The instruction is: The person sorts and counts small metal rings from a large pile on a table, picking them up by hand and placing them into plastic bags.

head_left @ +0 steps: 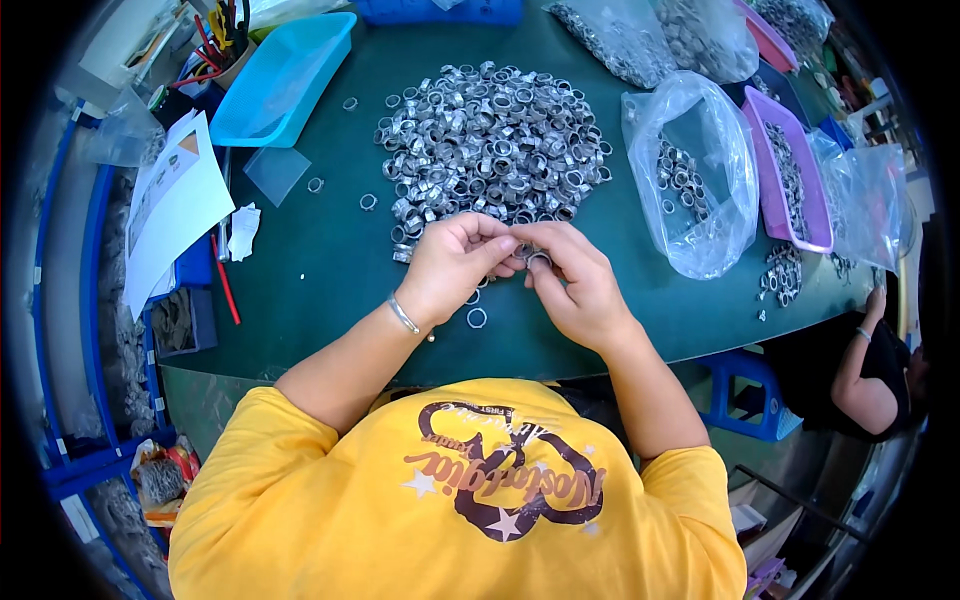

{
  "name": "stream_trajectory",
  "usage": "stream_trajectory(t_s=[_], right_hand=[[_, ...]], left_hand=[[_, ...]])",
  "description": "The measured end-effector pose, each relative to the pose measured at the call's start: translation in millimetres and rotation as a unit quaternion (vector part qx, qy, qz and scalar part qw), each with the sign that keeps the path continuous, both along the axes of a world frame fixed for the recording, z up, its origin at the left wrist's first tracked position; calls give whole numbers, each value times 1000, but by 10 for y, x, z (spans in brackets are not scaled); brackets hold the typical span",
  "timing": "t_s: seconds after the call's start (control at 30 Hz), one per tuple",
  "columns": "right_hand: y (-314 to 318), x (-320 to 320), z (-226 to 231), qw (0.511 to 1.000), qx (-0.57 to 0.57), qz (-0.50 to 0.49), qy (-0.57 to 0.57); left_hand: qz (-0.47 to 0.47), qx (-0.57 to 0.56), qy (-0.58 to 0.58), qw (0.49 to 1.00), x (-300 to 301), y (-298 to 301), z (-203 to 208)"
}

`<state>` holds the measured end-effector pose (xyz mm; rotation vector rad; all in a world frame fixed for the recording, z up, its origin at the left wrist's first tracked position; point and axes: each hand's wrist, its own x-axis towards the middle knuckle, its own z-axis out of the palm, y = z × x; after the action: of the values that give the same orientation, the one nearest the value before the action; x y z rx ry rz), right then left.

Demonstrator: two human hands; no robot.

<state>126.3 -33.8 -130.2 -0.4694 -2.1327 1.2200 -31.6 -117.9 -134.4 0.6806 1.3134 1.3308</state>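
Single head-worn view, left fisheye. Looks steeply down from above yellow T-shirt (310,510), facing out over green tabletop (310,270). Close range; left hand (452,264), right hand (580,285) mid-frame. Edges bow.

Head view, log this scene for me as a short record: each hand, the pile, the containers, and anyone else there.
Left hand: fingertips bunched against the right hand's; exact grip hidden
Right hand: thumb and fingers around small metal rings
Pile: many silvery rings, heaped on the green table beyond the hands
Left container: turquoise tray
Right containers: open clear bag with metal pieces inside; purple tray, also holding metal pieces
Other person: far right, in dark clothing, near a blue stool
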Motion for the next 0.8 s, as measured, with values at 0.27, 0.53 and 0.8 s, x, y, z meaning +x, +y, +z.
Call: stream_trajectory(t_s=[0.27,0.53,0.8], right_hand=[[785,449,263,890,339,-304,-4],[349,85,-184,969,167,-143,-110],[254,52,-347,979,-116,-157,-63]], left_hand=[[17,158,347,924,-34,156,-37],[-35,184,651,735,0,490,-290],[32,89,353,931,-45,248,-114]])
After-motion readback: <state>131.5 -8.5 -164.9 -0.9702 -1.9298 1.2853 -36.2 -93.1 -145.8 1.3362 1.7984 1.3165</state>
